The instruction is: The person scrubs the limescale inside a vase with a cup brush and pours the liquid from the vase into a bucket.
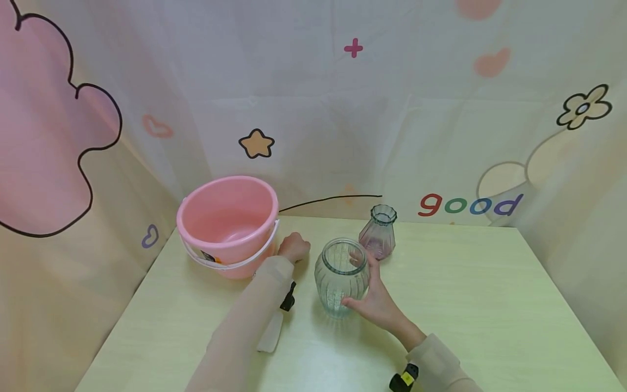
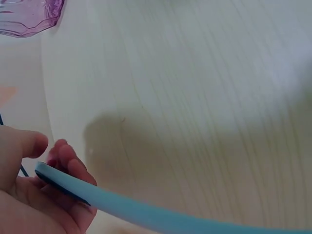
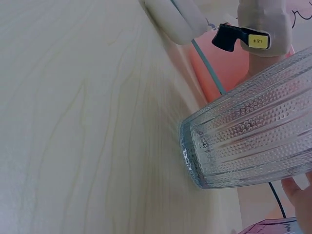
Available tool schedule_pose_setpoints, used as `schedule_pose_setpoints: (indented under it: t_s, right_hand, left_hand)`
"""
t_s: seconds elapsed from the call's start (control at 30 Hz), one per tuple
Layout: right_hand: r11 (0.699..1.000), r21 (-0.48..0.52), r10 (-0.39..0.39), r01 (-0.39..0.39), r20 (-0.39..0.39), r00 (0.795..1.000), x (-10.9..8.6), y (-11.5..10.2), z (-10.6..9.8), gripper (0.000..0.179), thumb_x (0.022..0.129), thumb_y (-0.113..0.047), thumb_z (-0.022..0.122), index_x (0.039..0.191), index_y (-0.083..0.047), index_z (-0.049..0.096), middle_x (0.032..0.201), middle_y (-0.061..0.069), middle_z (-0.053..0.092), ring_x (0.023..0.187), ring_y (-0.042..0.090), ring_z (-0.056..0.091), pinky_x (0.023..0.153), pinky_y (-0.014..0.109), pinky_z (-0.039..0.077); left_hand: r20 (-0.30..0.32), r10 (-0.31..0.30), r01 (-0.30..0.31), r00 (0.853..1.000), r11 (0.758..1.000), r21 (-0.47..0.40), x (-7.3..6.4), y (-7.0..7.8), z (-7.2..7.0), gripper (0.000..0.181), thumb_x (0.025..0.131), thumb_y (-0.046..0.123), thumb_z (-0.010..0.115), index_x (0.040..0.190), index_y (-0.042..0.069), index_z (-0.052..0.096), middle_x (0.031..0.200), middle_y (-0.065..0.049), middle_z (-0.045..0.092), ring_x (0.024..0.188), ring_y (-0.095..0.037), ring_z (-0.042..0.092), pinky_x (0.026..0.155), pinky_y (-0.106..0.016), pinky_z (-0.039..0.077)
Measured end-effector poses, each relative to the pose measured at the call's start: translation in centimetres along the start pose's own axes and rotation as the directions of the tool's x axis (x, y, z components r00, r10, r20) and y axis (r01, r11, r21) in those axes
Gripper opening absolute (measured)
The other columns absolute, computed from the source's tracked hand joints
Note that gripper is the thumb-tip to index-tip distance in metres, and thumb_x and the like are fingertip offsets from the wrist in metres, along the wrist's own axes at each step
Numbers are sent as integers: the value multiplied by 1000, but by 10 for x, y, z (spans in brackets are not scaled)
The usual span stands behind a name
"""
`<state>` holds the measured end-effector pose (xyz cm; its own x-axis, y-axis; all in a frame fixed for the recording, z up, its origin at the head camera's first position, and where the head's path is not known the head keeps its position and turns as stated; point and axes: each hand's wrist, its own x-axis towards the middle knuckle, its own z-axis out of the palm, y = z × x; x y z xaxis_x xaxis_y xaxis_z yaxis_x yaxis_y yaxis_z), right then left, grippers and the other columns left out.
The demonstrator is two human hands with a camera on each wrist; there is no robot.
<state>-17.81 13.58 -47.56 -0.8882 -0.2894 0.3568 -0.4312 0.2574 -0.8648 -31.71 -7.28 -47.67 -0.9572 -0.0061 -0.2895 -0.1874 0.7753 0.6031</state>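
My right hand (image 1: 377, 299) grips a clear ribbed glass jar (image 1: 340, 286) from its right side, thumb on the near side and fingers behind. The jar's open mouth faces up; whether its base touches the table I cannot tell. My left hand (image 1: 295, 247) is between the jar and a pink bucket (image 1: 230, 218). It holds the end of a light blue handle (image 2: 146, 214), its fingers curled around it in the left wrist view. The handle joins a white sponge head (image 3: 178, 22), so it looks like a bottle brush. In the head view the white head (image 1: 270, 332) shows below the left forearm.
A purplish faceted glass vase (image 1: 379, 234) stands behind the jar, near the table's back edge. The bucket's white bail (image 1: 245, 262) hangs down at its front. A printed curtain (image 1: 313, 109) rises behind the pale wood-grain table (image 1: 480, 305) and along both sides.
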Motion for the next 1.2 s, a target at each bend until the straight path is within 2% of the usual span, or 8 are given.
schedule_pose_setpoints:
  t_s: [0.17, 0.33, 0.6, 0.8, 0.9, 1.07, 1.13, 1.2]
  right_hand:
    - [1000, 4, 7, -7, 0, 1000, 0, 1, 0, 109, 66, -15, 82, 144, -26, 6, 142, 19, 33, 133, 37, 29, 101, 65, 19]
    - [1000, -5, 24, -24, 3, 1000, -1, 1, 0, 109, 67, -13, 82, 143, -27, 6, 142, 18, 33, 133, 37, 29, 100, 66, 19]
    - [999, 2, -32, 32, 17, 999, -1, -26, -3, 109, 67, -9, 80, 143, -7, 2, 139, 30, 29, 130, 47, 27, 97, 70, 18]
    - [999, -3, 43, -43, 16, 999, -3, -32, -4, 110, 69, -14, 80, 143, -4, -2, 142, 29, 26, 133, 46, 20, 101, 68, 13]
    - [997, 19, 73, -74, 18, 997, -4, -28, -3, 111, 70, -8, 78, 144, -5, -5, 144, 27, 23, 135, 45, 17, 102, 66, 12]
    - [995, 48, 89, -91, 47, 995, -9, -21, 1, 117, 67, 3, 76, 144, -6, -13, 148, 28, 14, 134, 47, 17, 102, 64, 18]
    - [992, 39, 117, -119, 57, 992, -10, -21, 2, 119, 68, 2, 76, 144, -8, -14, 149, 27, 10, 134, 47, 17, 101, 63, 20]
    - [988, 36, 147, -149, 59, 987, -11, -21, 3, 119, 68, 0, 76, 144, -9, -15, 150, 26, 6, 134, 47, 17, 102, 63, 19]
  left_hand:
    - [2, -6, 6, 1000, 998, 63, -3, 1, 0, 24, 82, 14, 49, 60, 10, 38, 61, -4, 38, 55, -21, 40, 46, -30, 30]
    - [16, -12, 10, 1000, 995, 96, -5, 2, 0, 24, 82, 15, 51, 61, 10, 41, 60, -4, 41, 53, -20, 42, 46, -29, 32]
    - [23, 19, -22, 1000, 991, 130, -4, 2, -2, 25, 81, 17, 52, 60, 11, 39, 60, -3, 37, 55, -20, 41, 49, -30, 33]
    - [20, 16, -19, 1000, 988, 154, -10, 5, -6, 25, 83, 19, 52, 63, 11, 39, 62, -3, 37, 57, -20, 41, 50, -30, 32]
    - [18, 18, -21, 1000, 987, 157, -13, 6, -8, 27, 84, 20, 52, 62, 11, 38, 62, -3, 36, 57, -20, 41, 51, -30, 32]
    - [21, 83, -85, 996, 986, 145, -15, 3, -8, 34, 83, 17, 50, 56, 13, 31, 57, 1, 25, 51, -15, 27, 47, -27, 25]
    - [23, 121, -123, 992, 983, 138, -17, 2, -9, 29, 83, 17, 51, 59, 12, 35, 59, 1, 29, 53, -14, 29, 49, -27, 26]
    - [32, 151, -154, 988, 980, 126, -20, 1, -11, 20, 85, 19, 50, 68, 9, 46, 65, 0, 41, 59, -15, 37, 53, -26, 32]
